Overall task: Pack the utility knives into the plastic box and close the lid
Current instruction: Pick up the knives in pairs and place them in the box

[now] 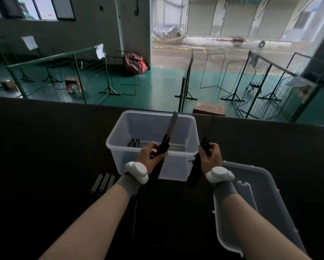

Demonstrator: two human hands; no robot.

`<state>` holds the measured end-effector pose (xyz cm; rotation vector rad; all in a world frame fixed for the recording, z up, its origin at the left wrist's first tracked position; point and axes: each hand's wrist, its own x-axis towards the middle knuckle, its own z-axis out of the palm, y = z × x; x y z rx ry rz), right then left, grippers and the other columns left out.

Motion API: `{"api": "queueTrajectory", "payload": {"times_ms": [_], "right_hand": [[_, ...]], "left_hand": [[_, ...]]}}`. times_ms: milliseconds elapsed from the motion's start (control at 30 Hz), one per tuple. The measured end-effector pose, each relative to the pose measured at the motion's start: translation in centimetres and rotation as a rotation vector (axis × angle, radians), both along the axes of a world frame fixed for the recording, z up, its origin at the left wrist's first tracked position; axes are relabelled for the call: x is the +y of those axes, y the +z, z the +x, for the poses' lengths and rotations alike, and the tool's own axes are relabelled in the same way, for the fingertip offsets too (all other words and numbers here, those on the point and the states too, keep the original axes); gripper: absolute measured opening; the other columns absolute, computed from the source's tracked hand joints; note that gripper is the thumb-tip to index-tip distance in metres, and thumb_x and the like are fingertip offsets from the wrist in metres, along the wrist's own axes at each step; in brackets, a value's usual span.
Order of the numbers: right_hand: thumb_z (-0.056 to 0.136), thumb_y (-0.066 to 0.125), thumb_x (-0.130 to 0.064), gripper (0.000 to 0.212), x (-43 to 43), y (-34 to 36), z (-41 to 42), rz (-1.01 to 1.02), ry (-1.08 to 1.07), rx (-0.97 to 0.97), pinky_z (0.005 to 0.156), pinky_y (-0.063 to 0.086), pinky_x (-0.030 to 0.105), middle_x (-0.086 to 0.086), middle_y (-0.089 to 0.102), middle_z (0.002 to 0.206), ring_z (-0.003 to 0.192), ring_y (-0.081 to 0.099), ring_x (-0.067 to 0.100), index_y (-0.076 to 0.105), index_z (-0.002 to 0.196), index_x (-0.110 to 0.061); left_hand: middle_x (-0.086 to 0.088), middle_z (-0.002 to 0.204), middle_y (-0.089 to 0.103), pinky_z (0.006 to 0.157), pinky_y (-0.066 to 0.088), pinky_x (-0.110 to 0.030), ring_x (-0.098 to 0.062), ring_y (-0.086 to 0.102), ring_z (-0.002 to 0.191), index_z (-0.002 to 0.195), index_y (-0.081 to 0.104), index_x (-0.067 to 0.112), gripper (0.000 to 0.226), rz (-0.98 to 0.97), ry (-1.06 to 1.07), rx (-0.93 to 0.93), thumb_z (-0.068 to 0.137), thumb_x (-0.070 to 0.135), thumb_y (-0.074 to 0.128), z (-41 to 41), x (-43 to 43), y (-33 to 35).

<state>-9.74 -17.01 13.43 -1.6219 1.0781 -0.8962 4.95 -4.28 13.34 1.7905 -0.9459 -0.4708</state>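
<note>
I see a green-floored hall (163, 85) with wire barriers (255, 85) standing at 12 and 1 o'clock beyond the bench. The dark work surface (44, 147) fills the lower view; its far edge runs straight across just behind the plastic box (131, 166). The bench is bare to 9 and 3 o'clock of the box.

The clear box sits at 12 o'clock of the hands, open, with 1 dark item on its floor that I cannot identify. Its lid (266, 212) lies flat at 4 o'clock, apart from the box.

Left hand (150, 154) is closed around a black utility knife (164, 147), blade extended and pointing to 12 o'clock over the box. Right hand (211, 157) is closed around a second knife (197, 166), no blade showing.

About 3 loose blades (103, 182) lie at 8 o'clock, close to the left wrist.
</note>
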Motion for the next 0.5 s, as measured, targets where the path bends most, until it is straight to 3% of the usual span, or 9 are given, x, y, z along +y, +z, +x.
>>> {"api": "queueTrajectory", "payload": {"times_ms": [100, 200, 333, 433, 500], "right_hand": [[0.09, 0.06, -0.017, 0.031, -0.2, 2.1, 1.5, -0.033, 0.041, -0.015, 0.081, 0.056, 0.047, 0.023, 0.064, 0.105, 0.092, 0.065, 0.038, 0.05, 0.115, -0.002], [0.093, 0.055, -0.01, 0.031, -0.1, 4.4, 2.8, 0.018, 0.105, -0.059, 0.047, 0.054, 0.017, 0.023, 0.059, 0.101, 0.063, 0.059, 0.025, 0.046, 0.119, 0.005], [0.094, 0.054, -0.014, 0.031, 0.1, 6.7, 5.0, 0.192, 0.185, -0.177, 0.042, 0.053, 0.019, 0.018, 0.061, 0.093, 0.059, 0.059, 0.021, 0.047, 0.119, 0.003], [0.095, 0.053, -0.019, 0.022, 0.3, 7.5, 6.3, 0.279, 0.228, -0.197, 0.049, 0.054, 0.022, 0.009, 0.063, 0.074, 0.058, 0.06, 0.02, 0.059, 0.091, 0.002], [0.095, 0.052, -0.021, 0.022, 0.6, 7.8, 7.3, 0.358, 0.24, -0.237, 0.055, 0.053, 0.029, 0.011, 0.063, 0.071, 0.058, 0.059, 0.023, 0.058, 0.089, -0.001]], "left_hand": [[-0.013, 0.077, 0.06, 0.057, 0.058, -0.029, -0.021, 0.066, 0.057, 0.081, 0.049, 0.018, 0.016, -0.088, 0.012, 0.153, 0.088, 0.015, 0.063, 0.8, -0.4, 1.6], [-0.015, 0.068, 0.058, 0.041, 0.054, -0.026, -0.011, 0.063, 0.039, 0.093, 0.046, 0.007, 0.013, -0.16, 0.0, 0.262, 0.093, 0.015, 0.056, 1.1, -0.8, 3.4], [-0.014, 0.067, 0.056, 0.036, 0.05, -0.023, -0.013, 0.059, 0.033, 0.1, 0.04, 0.008, 0.016, -0.209, 0.034, 0.403, 0.097, 0.021, 0.049, 2.2, -1.4, 5.0], [-0.006, 0.052, 0.065, 0.035, 0.047, -0.022, -0.015, 0.056, 0.031, 0.089, 0.04, 0.017, 0.013, -0.221, 0.046, 0.521, 0.098, 0.025, 0.045, 3.1, -1.8, 5.3], [-0.002, 0.043, 0.064, 0.034, 0.046, -0.021, -0.014, 0.052, 0.028, 0.084, 0.039, 0.02, 0.017, -0.221, 0.067, 0.566, 0.099, 0.025, 0.042, 3.9, -1.9, 5.3]]}}
